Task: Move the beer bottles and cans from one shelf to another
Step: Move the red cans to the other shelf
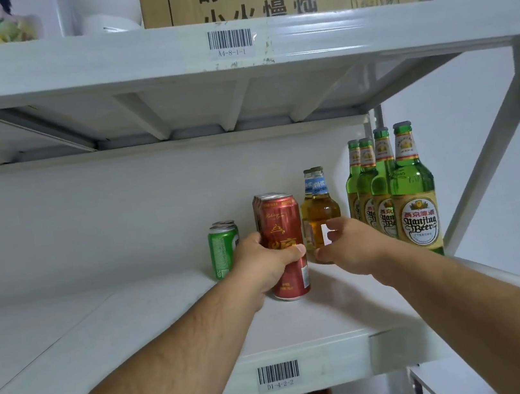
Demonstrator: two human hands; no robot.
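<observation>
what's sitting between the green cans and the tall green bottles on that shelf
In the head view, the red cans come first, the front one gripped by the left hand, then the amber bottles.
</observation>
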